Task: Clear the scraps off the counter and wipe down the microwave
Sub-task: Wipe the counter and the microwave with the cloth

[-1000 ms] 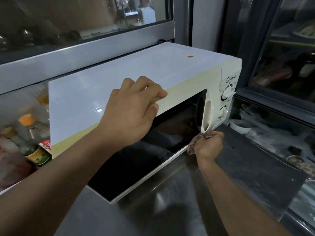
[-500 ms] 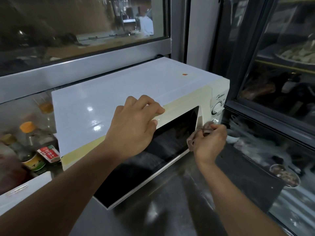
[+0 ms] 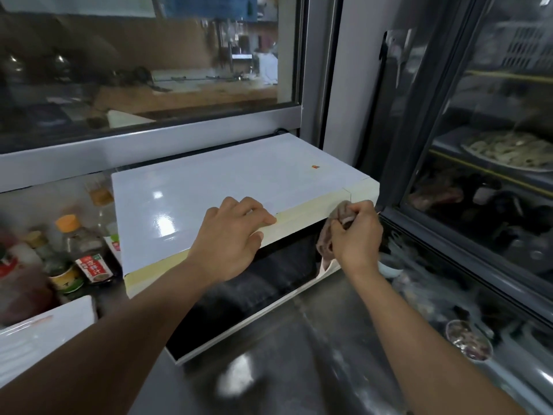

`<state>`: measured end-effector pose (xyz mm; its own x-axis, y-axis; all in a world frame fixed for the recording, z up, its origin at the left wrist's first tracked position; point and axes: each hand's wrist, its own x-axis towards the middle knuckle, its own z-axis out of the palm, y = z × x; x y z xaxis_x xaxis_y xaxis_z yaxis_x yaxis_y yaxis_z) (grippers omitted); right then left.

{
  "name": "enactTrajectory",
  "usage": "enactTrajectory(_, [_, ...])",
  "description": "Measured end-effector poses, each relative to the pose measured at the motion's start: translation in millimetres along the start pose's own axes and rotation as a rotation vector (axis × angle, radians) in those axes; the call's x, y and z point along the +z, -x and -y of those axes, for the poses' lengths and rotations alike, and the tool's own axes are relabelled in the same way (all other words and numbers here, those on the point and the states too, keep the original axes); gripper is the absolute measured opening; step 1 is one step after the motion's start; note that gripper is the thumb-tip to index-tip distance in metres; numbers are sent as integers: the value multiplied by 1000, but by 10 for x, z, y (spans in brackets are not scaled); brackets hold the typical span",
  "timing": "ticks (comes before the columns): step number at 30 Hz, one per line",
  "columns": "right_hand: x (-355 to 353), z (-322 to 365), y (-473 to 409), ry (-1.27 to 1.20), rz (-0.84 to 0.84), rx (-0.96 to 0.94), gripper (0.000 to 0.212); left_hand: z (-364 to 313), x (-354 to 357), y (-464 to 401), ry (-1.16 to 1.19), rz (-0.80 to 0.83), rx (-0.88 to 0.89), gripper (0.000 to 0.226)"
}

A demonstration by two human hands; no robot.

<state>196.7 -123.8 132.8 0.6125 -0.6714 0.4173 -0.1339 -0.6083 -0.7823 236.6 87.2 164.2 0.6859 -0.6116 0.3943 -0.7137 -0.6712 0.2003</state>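
The white microwave point(image 3: 215, 190) sits on the steel counter point(image 3: 299, 354), its dark door at 6 o'clock. The left hand point(image 3: 230, 238) rests on its top front edge, fingers loosely curled, holding nothing. At 3 o'clock, just apart, the right hand point(image 3: 356, 235) grips a brownish cloth point(image 3: 329, 232) against the front's upper right corner.

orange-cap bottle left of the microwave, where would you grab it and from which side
Grip the orange-cap bottle by its neck just under the cap, coming from above. It stands upright, hemmed in by other bottles on its left and the microwave on its right, with a white box in front, so only the top is free. The left hand is nearer.
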Motion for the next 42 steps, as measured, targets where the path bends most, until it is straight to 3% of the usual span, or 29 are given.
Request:
enactTrajectory(9, [-466,176,27,-16,210,-153,32,-105,-103,30,-35,93,-70,38])
enactTrajectory(18, [-590,606,249,-59,313,-267,36,-159,-683,492,-159,19,-194,48])
enactTrajectory(27, [-622,1269,844,-80,372,-370,37,264,-1371,1269,-175,56,-291,54])
enactTrajectory(42, [-434,2254,2340,-124,331,-290,17,1422,-2219,2492,-185,227,-169,50])
